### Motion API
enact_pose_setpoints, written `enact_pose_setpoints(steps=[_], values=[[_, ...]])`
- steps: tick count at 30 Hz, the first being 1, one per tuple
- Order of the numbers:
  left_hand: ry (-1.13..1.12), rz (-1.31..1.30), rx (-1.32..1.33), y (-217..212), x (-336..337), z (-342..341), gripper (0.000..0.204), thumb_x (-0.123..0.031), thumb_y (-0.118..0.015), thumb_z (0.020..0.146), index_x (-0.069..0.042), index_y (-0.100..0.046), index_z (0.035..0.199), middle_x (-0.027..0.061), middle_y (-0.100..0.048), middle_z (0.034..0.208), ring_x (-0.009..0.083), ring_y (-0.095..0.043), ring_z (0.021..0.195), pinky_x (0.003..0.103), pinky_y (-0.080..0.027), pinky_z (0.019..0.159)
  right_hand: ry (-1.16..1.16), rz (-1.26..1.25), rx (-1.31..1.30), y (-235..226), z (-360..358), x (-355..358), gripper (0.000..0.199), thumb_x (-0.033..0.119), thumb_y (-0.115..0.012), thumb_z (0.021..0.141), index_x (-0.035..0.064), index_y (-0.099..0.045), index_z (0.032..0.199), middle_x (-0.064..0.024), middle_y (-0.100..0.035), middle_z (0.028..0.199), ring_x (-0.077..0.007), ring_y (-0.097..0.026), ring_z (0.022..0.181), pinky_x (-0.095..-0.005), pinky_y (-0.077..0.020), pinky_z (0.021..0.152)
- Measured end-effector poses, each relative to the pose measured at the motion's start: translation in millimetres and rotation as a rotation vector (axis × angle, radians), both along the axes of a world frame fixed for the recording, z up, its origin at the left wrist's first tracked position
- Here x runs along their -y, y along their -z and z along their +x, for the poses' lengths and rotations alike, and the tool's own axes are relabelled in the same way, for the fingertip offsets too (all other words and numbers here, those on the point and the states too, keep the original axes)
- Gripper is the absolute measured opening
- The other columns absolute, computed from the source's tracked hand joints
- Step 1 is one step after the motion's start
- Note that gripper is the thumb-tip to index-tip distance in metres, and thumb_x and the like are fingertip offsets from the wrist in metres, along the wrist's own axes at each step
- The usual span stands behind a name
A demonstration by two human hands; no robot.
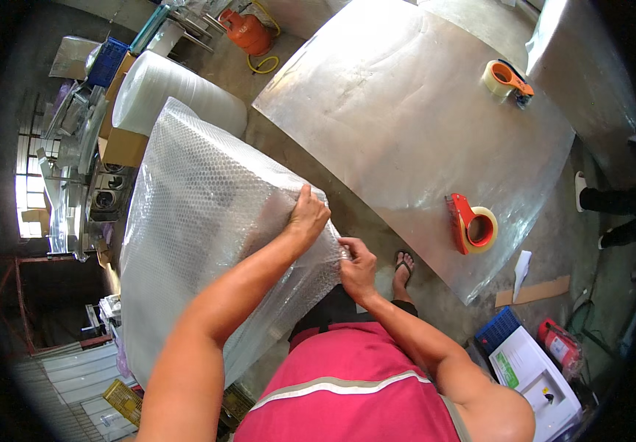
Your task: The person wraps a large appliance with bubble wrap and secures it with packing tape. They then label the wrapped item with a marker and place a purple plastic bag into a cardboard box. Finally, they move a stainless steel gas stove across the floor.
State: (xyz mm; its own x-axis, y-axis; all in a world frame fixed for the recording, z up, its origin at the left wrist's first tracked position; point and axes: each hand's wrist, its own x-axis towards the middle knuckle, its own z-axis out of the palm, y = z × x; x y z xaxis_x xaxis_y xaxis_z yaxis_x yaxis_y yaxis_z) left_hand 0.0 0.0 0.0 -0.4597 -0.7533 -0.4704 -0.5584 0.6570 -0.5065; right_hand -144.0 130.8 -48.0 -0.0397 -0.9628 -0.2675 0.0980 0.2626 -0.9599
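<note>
A large sheet of clear bubble wrap [207,184] lies draped over a broad flat-topped object in front of me, whose shape shows only dimly through it. My left hand [308,219] grips the wrap at its upper right edge, fingers curled over the fold. Just below and to the right, my right hand [358,269] pinches the same wrap near the corner, close to my body. On the metal-topped table [377,110] to the right rest a red tape dispenser [471,225] and an orange tape dispenser [508,79], each with a roll of tape. Neither hand touches them.
A big bubble wrap roll [178,92] stands behind the draped sheet. An orange gas cylinder [247,32] with a yellow hose is at the far side. At lower right are a white box-like unit [535,383] and a blue crate [498,329]. Another person's legs [613,210] show at right.
</note>
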Motion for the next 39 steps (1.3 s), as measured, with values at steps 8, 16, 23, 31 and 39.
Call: enact_pose_setpoints(steps=[8,16,23,31,39], values=[[-0.007,0.005,-0.053,-2,6,6,0.021,-0.020,-0.064,0.092,-0.019,-0.082,0.081,0.0055,-0.079,0.082,0.0202,-0.072,0.087,0.046,-0.036,0.101,-0.299,1.145,0.949,70,-18,-44,0.045,0.051,-0.056,0.106,0.0077,-0.058,0.095,-0.0056,-0.053,0.067,-0.0187,-0.047,0.045,-0.0422,-0.0531,0.050],[-0.010,0.025,-0.081,0,4,5,0.019,-0.020,-0.066,0.090,-0.018,-0.082,0.079,0.0063,-0.078,0.081,0.0217,-0.072,0.085,0.047,-0.037,0.100,-0.150,0.774,0.304,106,53,-48,0.036,0.012,-0.078,0.089,0.0034,-0.065,0.122,-0.0168,-0.073,0.103,-0.0306,-0.072,0.095,-0.0437,-0.0586,0.078],[0.005,0.051,-0.107,-1,4,7,0.019,-0.020,-0.065,0.089,-0.017,-0.081,0.078,0.0073,-0.078,0.081,0.0214,-0.071,0.088,0.046,-0.037,0.099,0.179,0.318,-0.409,82,86,-40,0.064,0.027,-0.084,0.080,-0.0041,-0.062,0.131,-0.0229,-0.074,0.113,-0.0402,-0.069,0.110,-0.0482,-0.0524,0.097],[0.014,0.002,-0.077,6,0,10,0.020,-0.019,-0.065,0.089,-0.017,-0.081,0.079,0.0075,-0.078,0.080,0.0213,-0.071,0.088,0.046,-0.036,0.101,0.150,0.589,0.239,125,76,-28,0.036,0.017,-0.079,0.085,0.0008,-0.073,0.117,-0.0095,-0.073,0.104,-0.0236,-0.068,0.089,-0.0388,-0.0535,0.077],[0.011,0.015,-0.070,1,0,8,0.020,-0.020,-0.065,0.090,-0.017,-0.082,0.080,0.0068,-0.078,0.080,0.0212,-0.071,0.087,0.047,-0.036,0.101,0.217,0.473,1.051,97,62,-28,0.028,0.005,-0.073,0.086,0.0021,-0.073,0.114,-0.0072,-0.073,0.107,-0.0249,-0.068,0.091,-0.0402,-0.0552,0.079]])
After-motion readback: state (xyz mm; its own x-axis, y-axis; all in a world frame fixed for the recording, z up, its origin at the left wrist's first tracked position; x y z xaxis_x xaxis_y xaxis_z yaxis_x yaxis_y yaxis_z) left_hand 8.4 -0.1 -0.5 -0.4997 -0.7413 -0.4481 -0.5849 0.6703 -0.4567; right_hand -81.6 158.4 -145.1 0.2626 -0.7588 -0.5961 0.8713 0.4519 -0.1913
